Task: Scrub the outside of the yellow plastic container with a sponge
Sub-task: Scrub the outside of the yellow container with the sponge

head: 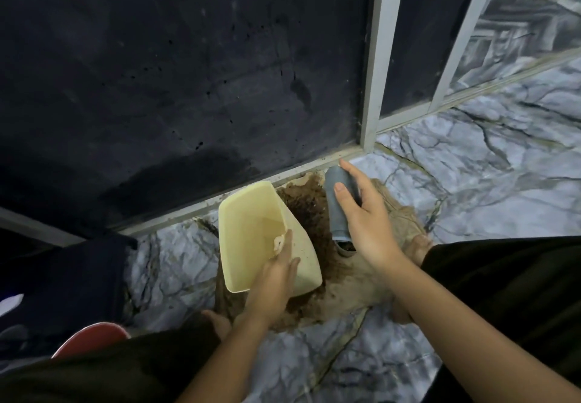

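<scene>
The yellow plastic container [251, 229] sits tilted on the wet floor, with its open mouth facing up toward me. My left hand [276, 280] grips its near right rim, fingers on the outer wall and thumb inside, where a small whitish patch shows. To its right, my right hand [361, 214] lies with straight fingers over a grey pipe piece [334, 204], the thumb touching it. No sponge is in view.
Brown dirty water [314, 214] spreads over the marble-pattern floor [471, 182] around a drain [347, 248] at the pipe's near end. A dark wall [176, 88] and a metal door frame [377, 56] stand behind. A red object [94, 336] lies at the lower left beside my knees and bare feet.
</scene>
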